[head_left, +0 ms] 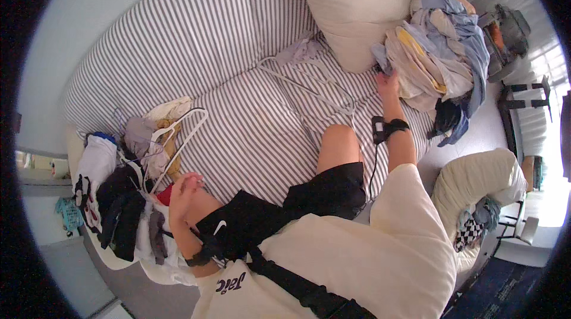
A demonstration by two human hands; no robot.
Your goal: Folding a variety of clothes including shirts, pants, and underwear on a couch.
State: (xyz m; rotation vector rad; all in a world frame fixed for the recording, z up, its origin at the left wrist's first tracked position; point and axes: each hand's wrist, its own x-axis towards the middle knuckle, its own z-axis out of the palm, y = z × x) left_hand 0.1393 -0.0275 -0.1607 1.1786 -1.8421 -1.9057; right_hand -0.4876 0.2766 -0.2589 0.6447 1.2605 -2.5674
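Note:
My left hand (184, 194) is raised above my left thigh, fingers loosely bent and slightly apart, with nothing seen in it. Just beyond it, a white plastic hanger (187, 140) stands up from folded clothes (118, 212). My right hand (387, 83) reaches to the near edge of a heap of garments (439, 51) in light blue, beige and yellow. Its fingertips meet a blue-grey cloth (382, 57); whether they grip it is hidden. Between the hands, white hangers (308, 87) lie on the striped couch cover (250, 140), beside a crumpled lilac-grey garment (299, 50).
A big cream cushion (357, 11) leans at the back of the couch, left of the heap. Beige bedding (473, 176) is bunched at the right, near a black-and-white checked cloth (468, 232). A black cable (374, 172) hangs from the right wrist's strap.

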